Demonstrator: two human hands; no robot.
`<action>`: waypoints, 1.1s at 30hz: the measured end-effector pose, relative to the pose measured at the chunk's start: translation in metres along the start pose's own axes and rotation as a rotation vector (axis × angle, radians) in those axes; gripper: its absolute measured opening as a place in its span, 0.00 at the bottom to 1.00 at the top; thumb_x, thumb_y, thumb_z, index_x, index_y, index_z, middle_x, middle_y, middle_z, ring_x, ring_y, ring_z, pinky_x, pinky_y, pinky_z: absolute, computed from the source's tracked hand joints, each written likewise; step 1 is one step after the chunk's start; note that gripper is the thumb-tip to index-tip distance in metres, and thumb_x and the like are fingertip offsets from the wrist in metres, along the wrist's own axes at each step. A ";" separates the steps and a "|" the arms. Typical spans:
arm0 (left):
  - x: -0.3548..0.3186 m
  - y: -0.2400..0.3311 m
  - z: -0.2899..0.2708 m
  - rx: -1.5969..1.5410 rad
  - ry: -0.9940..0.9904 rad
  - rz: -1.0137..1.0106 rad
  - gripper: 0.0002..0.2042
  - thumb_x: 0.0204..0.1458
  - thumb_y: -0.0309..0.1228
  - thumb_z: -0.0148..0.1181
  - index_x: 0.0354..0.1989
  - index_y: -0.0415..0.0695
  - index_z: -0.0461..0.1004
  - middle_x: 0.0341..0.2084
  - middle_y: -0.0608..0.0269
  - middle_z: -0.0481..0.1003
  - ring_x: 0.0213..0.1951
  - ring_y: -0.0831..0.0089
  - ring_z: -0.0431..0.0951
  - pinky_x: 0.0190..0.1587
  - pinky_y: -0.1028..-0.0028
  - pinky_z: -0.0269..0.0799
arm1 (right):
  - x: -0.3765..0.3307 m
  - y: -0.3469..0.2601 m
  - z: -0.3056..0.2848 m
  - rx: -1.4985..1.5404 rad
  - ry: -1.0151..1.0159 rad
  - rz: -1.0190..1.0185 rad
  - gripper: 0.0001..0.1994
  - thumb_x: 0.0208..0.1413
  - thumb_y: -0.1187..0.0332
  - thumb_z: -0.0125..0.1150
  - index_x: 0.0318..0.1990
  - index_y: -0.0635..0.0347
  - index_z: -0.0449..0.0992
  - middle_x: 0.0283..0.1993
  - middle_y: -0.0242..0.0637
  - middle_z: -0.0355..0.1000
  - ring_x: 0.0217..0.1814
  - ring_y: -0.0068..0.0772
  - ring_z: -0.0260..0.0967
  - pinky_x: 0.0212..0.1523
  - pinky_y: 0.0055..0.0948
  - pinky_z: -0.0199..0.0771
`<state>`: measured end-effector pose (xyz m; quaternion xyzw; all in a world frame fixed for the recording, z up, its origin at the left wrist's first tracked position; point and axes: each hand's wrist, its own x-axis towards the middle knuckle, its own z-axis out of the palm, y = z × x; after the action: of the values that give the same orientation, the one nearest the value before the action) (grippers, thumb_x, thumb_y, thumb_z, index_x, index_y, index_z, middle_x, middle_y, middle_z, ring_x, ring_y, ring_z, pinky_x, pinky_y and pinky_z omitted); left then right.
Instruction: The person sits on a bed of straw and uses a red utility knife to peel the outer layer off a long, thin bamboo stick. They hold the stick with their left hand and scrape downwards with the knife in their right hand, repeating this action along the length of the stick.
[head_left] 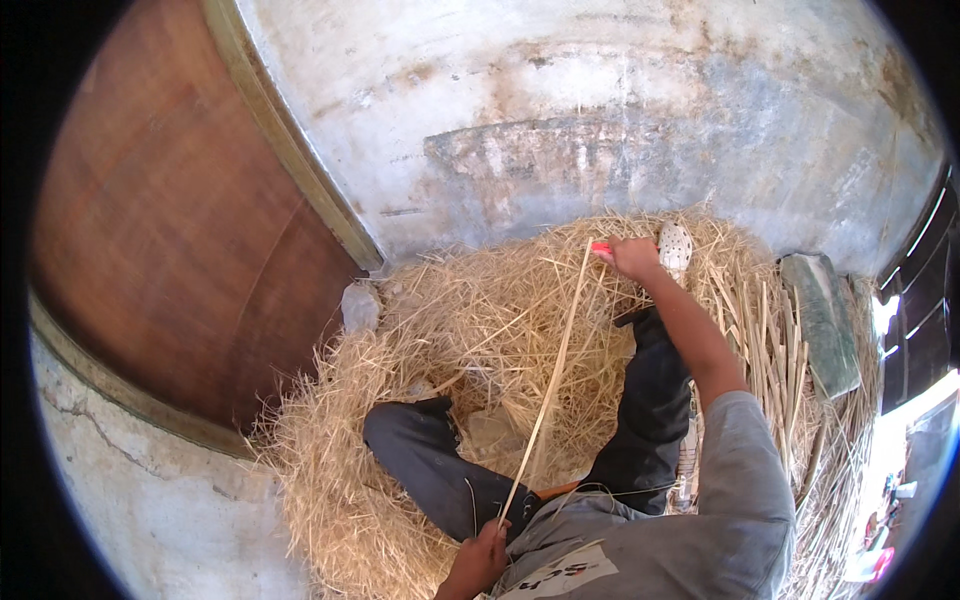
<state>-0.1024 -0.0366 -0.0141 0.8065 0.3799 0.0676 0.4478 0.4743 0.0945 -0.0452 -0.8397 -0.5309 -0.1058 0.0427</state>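
Stretching one long pale strip point(558, 375) from the left hand point(484, 552) up to the right hand point(635, 258).
In the head view, the left hand curls around the strip's low end. The right hand is bent tight on one small red thing point(601, 247) by its top end. The strip slants between two bent legs point(648, 405), over one big straw heap point(500, 320).

Long strip point(557, 372): pale yellow. Small tool point(601, 247): bright red. Shavings point(480, 300): golden straw. Stick bundle point(755, 330): tan. Shirt point(690, 550): grey, white patch. Trousers point(640, 420): near-black. Shoe point(677, 243): white, dark-spotted. Slab point(825, 325): dull green. Door point(180, 220): reddish-brown, olive-tan frame point(285, 125). Wall point(600, 110): whitish-grey, rusty-brown blotches.
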 end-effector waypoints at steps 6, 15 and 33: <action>-0.009 0.023 -0.024 0.020 0.032 -0.043 0.11 0.63 0.34 0.44 0.46 0.42 0.69 0.18 0.55 0.70 0.20 0.60 0.74 0.25 0.66 0.68 | 0.012 0.019 0.009 -0.034 -0.071 -0.043 0.27 0.58 0.40 0.45 0.45 0.56 0.73 0.30 0.46 0.77 0.32 0.49 0.77 0.34 0.49 0.75; -0.018 -0.028 -0.022 -0.062 0.350 0.004 0.12 0.63 0.34 0.45 0.47 0.40 0.69 0.15 0.67 0.67 0.18 0.75 0.67 0.23 0.72 0.65 | 0.027 0.131 -0.015 0.299 0.187 0.469 0.31 0.64 0.46 0.38 0.43 0.71 0.75 0.32 0.62 0.73 0.43 0.59 0.72 0.47 0.49 0.70; 0.084 0.037 -0.041 -1.093 -0.025 -0.055 0.18 0.66 0.37 0.39 0.53 0.36 0.66 0.15 0.73 0.58 0.15 0.84 0.55 0.20 0.82 0.53 | -0.187 -0.216 -0.103 0.784 0.126 -0.399 0.19 0.55 0.50 0.58 0.26 0.58 0.70 0.20 0.42 0.69 0.21 0.49 0.69 0.24 0.42 0.66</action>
<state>-0.0412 0.0359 0.0192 0.4471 0.3052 0.2339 0.8077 0.1890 0.0036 0.0044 -0.6331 -0.6788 0.0466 0.3690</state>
